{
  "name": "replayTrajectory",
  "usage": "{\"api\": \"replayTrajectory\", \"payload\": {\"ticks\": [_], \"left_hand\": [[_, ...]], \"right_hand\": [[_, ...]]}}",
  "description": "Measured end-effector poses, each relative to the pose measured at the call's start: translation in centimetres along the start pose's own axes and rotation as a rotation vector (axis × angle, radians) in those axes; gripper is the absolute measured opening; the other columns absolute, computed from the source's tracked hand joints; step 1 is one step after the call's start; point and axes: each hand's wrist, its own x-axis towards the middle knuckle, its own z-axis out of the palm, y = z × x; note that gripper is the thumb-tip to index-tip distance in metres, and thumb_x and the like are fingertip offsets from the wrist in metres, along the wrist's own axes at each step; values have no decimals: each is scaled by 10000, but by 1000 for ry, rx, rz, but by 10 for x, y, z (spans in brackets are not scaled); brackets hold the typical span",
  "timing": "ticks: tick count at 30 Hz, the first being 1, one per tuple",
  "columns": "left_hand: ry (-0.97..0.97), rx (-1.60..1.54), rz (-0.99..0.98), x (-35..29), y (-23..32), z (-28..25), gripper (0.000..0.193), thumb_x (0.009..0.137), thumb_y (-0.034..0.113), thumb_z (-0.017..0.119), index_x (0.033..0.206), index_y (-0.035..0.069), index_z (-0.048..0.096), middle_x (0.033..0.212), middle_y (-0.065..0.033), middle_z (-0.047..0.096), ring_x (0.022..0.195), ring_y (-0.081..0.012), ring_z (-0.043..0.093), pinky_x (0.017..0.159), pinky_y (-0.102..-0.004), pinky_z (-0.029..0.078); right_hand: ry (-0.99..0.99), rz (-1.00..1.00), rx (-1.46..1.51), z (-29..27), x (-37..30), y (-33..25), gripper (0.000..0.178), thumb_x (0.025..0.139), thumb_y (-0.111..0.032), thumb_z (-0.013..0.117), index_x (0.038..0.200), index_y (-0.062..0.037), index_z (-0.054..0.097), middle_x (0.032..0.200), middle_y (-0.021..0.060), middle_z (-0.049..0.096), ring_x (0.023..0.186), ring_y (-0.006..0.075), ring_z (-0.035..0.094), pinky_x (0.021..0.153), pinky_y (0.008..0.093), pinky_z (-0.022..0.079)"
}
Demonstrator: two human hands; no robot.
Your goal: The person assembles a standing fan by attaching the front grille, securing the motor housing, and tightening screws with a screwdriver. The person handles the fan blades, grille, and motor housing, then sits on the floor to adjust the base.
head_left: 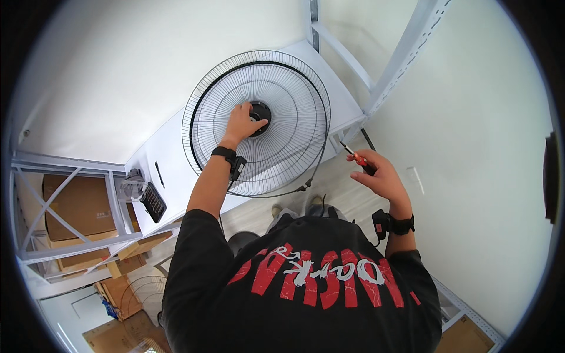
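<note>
A large round black wire fan guard (pixel 294 132) stands over the white shelf, its lower rim reaching out past the shelf's front edge. At its middle is a black hub (pixel 264 113). My left hand (pixel 238 123) is on this hub, thumb on one side and fingers bent on the other; what lies under the fingers is partly hidden. Off to the right of the guard, my right hand (pixel 385 179) is closed round a red-and-black screwdriver (pixel 364 163). Its metal tip points up and left, near the guard's rim but apart from it.
On the shelf's left part lie a black pen-like tool (pixel 159 175), a dark case of bits (pixel 153 203) and a clear plastic bag (pixel 132 187). A metal rack post (pixel 400 56) rises at the right. Cardboard boxes (pixel 79 203) fill racks at left; another wire guard (pixel 144 294) stands below.
</note>
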Motion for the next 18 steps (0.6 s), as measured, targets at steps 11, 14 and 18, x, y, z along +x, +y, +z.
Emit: {"api": "replayTrajectory", "payload": {"ticks": [11, 14, 18], "left_hand": [[-45, 4, 135, 2, 0, -12, 635, 741, 402, 807, 1189, -3, 612, 1137, -209, 634, 1059, -369, 607, 916, -422, 497], [-89, -19, 96, 2, -9, -3, 634, 746, 365, 810, 1221, 1, 601, 1181, -195, 632, 1100, -352, 603, 940, -416, 493], [-25, -69, 71, -4, -4, -2, 628, 747, 344, 811, 1233, 9, 597, 1197, -188, 631, 1111, -349, 601, 951, -414, 487]], "right_hand": [[37, 6, 112, -2, 14, 4, 340, 884, -98, 698, 1205, -24, 614, 1088, 17, 661, 884, 53, 564, 797, 212, 465], [20, 29, 140, -2, 18, 1, 330, 908, -134, 680, 1212, -25, 609, 1067, 21, 655, 906, 61, 574, 810, 221, 470], [-40, 55, 162, 4, 33, -3, 368, 932, -150, 647, 1272, -28, 577, 1037, 15, 643, 888, 59, 559, 789, 215, 461]]}}
